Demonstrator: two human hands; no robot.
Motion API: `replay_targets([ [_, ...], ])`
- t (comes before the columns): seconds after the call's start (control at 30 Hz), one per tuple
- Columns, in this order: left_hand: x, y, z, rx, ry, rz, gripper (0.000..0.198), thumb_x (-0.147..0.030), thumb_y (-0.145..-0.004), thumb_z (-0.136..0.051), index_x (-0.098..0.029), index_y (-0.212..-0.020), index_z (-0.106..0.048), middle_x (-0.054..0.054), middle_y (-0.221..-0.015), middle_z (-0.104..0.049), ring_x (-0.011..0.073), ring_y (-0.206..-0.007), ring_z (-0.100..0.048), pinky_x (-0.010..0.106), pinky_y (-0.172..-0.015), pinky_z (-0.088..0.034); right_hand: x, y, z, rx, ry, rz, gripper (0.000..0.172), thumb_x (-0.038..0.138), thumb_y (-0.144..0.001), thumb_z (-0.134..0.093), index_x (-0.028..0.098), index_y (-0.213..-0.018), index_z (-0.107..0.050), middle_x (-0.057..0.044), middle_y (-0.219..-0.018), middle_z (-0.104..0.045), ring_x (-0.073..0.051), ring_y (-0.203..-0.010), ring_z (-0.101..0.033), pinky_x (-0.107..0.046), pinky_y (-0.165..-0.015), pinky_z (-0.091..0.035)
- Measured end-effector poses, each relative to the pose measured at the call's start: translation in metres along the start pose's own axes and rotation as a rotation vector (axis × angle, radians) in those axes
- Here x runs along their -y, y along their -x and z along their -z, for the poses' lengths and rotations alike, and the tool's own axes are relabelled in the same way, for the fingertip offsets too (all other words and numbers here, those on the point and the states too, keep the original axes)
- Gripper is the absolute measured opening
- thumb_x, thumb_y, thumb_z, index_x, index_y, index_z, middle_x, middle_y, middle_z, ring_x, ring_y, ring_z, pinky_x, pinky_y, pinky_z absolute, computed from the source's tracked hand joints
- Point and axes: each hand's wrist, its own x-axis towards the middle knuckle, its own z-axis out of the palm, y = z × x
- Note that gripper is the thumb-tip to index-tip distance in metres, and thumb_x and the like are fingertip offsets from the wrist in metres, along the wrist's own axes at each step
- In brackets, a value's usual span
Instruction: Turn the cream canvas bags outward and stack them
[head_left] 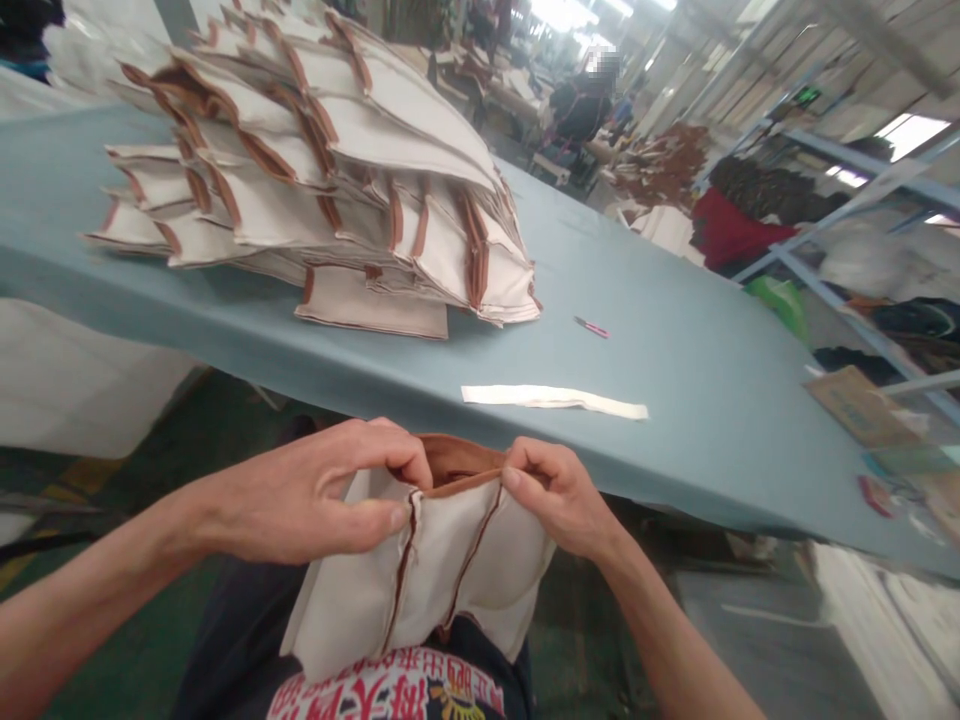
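A cream fabric bag piece [442, 550] with brown edging and dark brown seams hangs in front of my body, just off the table's near edge. My left hand [330, 490] grips its upper left rim, thumb outside by a seam and fingers curled over into the opening. At the upper right corner, my right hand [559, 490] pinches the brown edge between thumb and bent fingers. Between the hands the mouth of the piece gapes a little, showing brown lining [461, 455]. Its lower edge rests near my printed shirt [390, 690].
On the blue-green table [697, 400] stands a big pile of similar cream pieces [360, 180]. A white strip [555, 398] lies near the front edge, with small pink-handled snips [592, 327] behind it. Shelving [847, 260] stands to the right. Far back, a person [581, 110] is visible.
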Motion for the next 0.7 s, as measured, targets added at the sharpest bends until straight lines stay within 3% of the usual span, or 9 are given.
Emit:
replay_targets([
  [0.5, -0.003, -0.010, -0.006, 0.003, -0.002, 0.037, 0.024, -0.038, -0.100, -0.059, -0.024, -0.092, -0.076, 0.000, -0.093, -0.078, 0.0224, -0.088, -0.074, 0.029, -0.081, -0.053, -0.007, 0.001, 0.004, 0.001, 0.003, 0.014, 0.036, 0.045, -0.101, -0.064, 0.024, -0.074, -0.052, 0.005, -0.067, -0.051, -0.013, -0.062, -0.041, -0.027, -0.060, -0.033],
  [0.7, -0.011, -0.014, -0.011, -0.021, -0.056, -0.002, 0.023, -0.029, -0.102, -0.059, -0.025, -0.087, -0.077, -0.004, -0.083, -0.078, 0.0180, -0.079, -0.072, 0.027, -0.074, -0.048, -0.009, 0.002, 0.006, 0.011, 0.047, 0.028, 0.034, 0.041, -0.102, -0.062, 0.024, -0.074, -0.054, 0.005, -0.065, -0.052, -0.012, -0.061, -0.041, -0.026, -0.059, -0.035],
])
